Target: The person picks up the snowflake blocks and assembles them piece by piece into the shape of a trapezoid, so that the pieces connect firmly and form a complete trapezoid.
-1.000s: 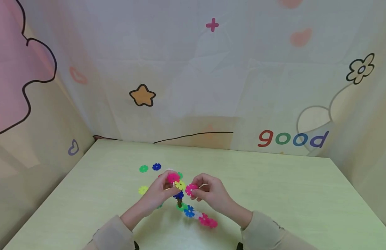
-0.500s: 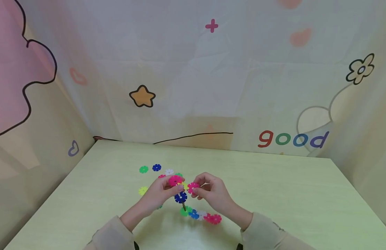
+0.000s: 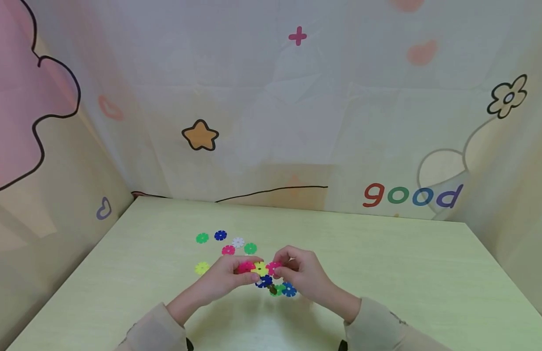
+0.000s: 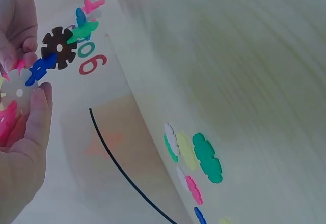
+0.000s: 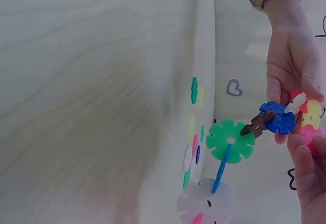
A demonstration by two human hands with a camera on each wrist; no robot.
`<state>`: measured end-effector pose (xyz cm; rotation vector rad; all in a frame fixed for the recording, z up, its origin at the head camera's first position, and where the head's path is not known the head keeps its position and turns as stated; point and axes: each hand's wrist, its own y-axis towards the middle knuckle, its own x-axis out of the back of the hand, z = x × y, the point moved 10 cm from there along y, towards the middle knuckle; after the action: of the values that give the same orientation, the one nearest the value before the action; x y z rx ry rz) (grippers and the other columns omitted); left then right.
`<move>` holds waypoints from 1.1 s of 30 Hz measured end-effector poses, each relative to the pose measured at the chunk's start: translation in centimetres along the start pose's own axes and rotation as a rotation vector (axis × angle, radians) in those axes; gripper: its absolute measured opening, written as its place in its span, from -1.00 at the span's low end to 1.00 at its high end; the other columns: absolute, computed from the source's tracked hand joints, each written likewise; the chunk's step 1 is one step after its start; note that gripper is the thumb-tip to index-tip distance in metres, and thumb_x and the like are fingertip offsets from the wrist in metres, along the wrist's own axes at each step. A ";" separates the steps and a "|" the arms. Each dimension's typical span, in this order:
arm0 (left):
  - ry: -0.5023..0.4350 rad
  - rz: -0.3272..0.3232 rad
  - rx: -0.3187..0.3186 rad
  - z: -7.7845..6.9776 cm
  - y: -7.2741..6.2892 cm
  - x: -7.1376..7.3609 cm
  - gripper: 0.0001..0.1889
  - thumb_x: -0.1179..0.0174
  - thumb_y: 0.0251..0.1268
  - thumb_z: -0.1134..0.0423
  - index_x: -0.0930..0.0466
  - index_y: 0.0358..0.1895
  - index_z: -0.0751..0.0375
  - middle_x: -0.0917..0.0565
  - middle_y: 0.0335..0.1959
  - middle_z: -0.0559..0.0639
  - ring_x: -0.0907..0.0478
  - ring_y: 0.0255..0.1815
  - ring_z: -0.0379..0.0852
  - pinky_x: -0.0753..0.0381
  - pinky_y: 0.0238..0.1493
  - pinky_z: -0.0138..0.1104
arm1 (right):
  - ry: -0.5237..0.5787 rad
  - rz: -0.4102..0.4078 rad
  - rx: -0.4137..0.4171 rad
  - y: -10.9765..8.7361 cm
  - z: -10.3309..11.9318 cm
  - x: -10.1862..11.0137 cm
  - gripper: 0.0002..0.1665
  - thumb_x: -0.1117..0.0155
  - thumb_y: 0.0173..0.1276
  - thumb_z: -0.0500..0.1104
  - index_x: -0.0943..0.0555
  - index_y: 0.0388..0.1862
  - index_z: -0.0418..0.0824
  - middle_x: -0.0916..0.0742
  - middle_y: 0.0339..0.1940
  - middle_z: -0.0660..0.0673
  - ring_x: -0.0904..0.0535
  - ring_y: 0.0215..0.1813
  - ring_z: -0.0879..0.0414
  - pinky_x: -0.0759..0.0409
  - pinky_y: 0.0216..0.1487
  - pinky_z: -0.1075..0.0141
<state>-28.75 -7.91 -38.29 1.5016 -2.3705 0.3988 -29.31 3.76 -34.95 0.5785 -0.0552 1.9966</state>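
Observation:
My left hand (image 3: 220, 279) holds a chain of slotted flower-shaped plastic discs, its thumb and fingers around a pink disc (image 3: 246, 267) and a yellow disc (image 3: 260, 268). Between the thumb and index finger of my right hand (image 3: 303, 273) is another pink disc (image 3: 272, 267), right at the yellow disc's edge. A white disc (image 4: 20, 89) shows between the hands in the left wrist view. From there the chain runs on through a dark blue disc (image 5: 277, 118), a brown one (image 5: 259, 124), a green one (image 5: 231, 141), a blue one (image 5: 221, 169) and a translucent white one (image 5: 204, 203).
Loose discs lie on the pale table (image 3: 385, 273) beyond my left hand: green (image 3: 202, 238), dark blue (image 3: 220, 235), white (image 3: 238, 242), pink (image 3: 228, 250), another green (image 3: 250, 248) and yellow (image 3: 202, 268). A printed cloth (image 3: 262, 122) hangs behind the table.
Both hands have come slightly lower, and the left has moved a little right. The right hand's pink disc has met the yellow disc. The chain's tail has swung up behind the right hand.

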 end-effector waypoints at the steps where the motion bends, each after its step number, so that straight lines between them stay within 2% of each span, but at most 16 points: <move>1: 0.010 0.002 -0.009 -0.1 0.0 -0.1 -0.50 -0.20 0.05 0.07 -0.46 0.10 0.15 -0.66 -0.33 -0.03 -0.55 -0.28 -0.07 -0.54 -0.27 -0.26 | -0.003 0.004 0.003 -0.1 0.0 0.0 -0.88 -0.19 0.15 -0.36 -0.52 -0.30 -0.28 -0.66 -0.35 -0.22 -0.63 -0.38 0.14 -0.59 -0.29 0.40; 8: 0.117 0.017 -0.075 -0.9 -0.4 -0.8 -0.53 -0.18 0.06 0.08 -0.48 0.08 0.15 -0.65 -0.42 -0.03 -0.46 -0.45 -0.05 -0.40 -0.50 -0.48 | -0.011 0.027 0.041 -0.5 0.3 -0.2 -0.90 -0.20 0.13 -0.38 -0.55 -0.33 -0.31 -0.68 -0.37 -0.22 -0.62 -0.41 0.18 -0.58 -0.32 0.45; 16: 0.153 0.050 -0.118 -2.0 -1.1 -1.5 -0.53 -0.16 0.07 0.06 -0.48 0.08 0.15 -0.67 -0.33 -0.04 -0.51 -0.39 -0.08 -0.46 -0.46 -0.52 | -0.015 0.013 0.111 -1.3 1.0 -0.2 -0.91 -0.22 0.10 -0.41 -0.57 -0.39 -0.31 -0.69 -0.41 -0.21 -0.62 -0.44 0.21 -0.59 -0.32 0.41; 22: 0.258 0.032 -0.119 -2.3 -1.2 -1.4 -0.53 -0.17 0.07 0.05 -0.49 0.07 0.14 -0.59 -0.56 -0.04 -0.35 -0.59 -0.26 -0.32 -0.61 -0.50 | -0.037 0.024 0.137 -1.5 1.4 -0.3 -0.91 -0.23 0.09 -0.41 -0.57 -0.38 -0.31 -0.68 -0.41 -0.22 -0.60 -0.45 0.23 -0.58 -0.33 0.44; 25: 0.287 0.007 -0.112 -2.1 -1.0 -1.1 -0.52 -0.20 0.04 0.02 -0.50 0.06 0.11 -0.63 -0.44 -0.03 -0.42 -0.46 -0.25 -0.38 -0.54 -0.50 | -0.067 0.031 0.122 -1.3 1.4 -0.5 -0.89 -0.24 0.08 -0.39 -0.57 -0.37 -0.27 -0.68 -0.40 -0.17 -0.58 -0.44 0.26 -0.57 -0.31 0.46; 29: 0.287 -0.004 -0.108 -1.7 -0.8 -0.9 -0.52 -0.21 0.03 -0.02 -0.50 0.04 0.10 -0.64 -0.16 -0.07 -0.51 -0.18 -0.16 -0.48 -0.35 -0.47 | -0.112 0.052 0.110 -0.8 1.7 -1.0 -0.87 -0.25 0.08 -0.38 -0.58 -0.34 -0.25 -0.68 -0.38 -0.14 -0.57 -0.41 0.27 -0.56 -0.30 0.49; 33: 0.312 -0.019 -0.075 -0.9 -0.5 -0.2 -0.51 -0.18 0.04 -0.06 -0.50 0.05 0.07 -0.62 -0.18 -0.10 -0.47 -0.19 -0.17 -0.48 -0.39 -0.47 | -0.182 0.068 0.078 0.0 1.5 -1.2 -0.80 -0.26 0.09 -0.35 -0.57 -0.26 -0.22 -0.67 -0.35 -0.08 -0.58 -0.40 0.26 -0.55 -0.31 0.50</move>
<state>-28.15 -7.61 -37.51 1.3195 -2.1028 0.4953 -28.33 2.33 -34.14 0.8181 -0.1096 2.0137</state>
